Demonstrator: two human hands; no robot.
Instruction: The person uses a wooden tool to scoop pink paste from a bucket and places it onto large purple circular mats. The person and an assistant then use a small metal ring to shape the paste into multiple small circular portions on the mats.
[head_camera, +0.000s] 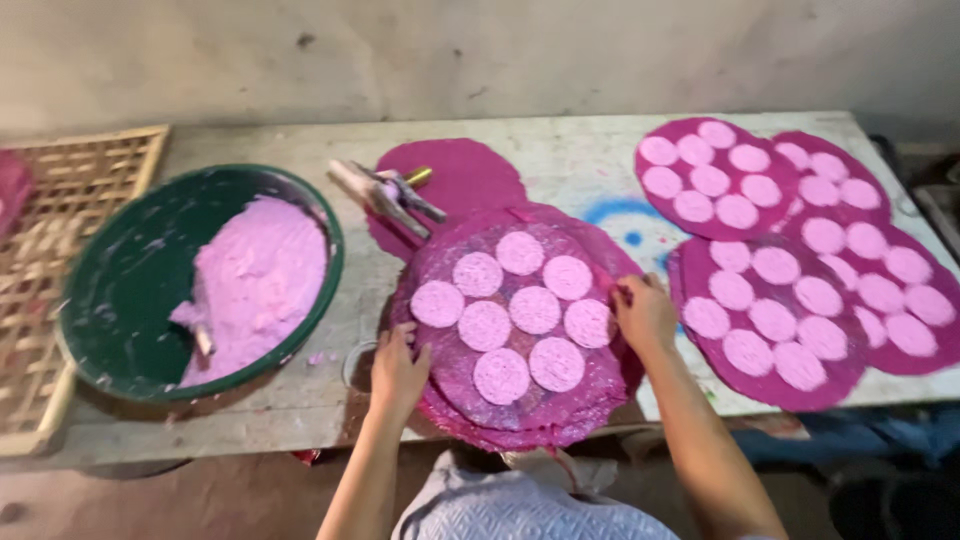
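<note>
A stack of round magenta sheets (520, 420) lies in front of me on the table, its top sheet carrying several pale pink discs (534, 309). My left hand (397, 370) grips the stack's left edge. My right hand (645, 312) pinches the right edge of the top sheet, next to the outer discs. Both arms reach in from the bottom of the view.
A green basin (120, 290) with pink paste and a small tool stands at left, beside a bamboo lattice tray (60, 200). A press tool (385, 193) lies behind the stack on another magenta sheet. Several disc-covered magenta sheets (790, 260) lie at right.
</note>
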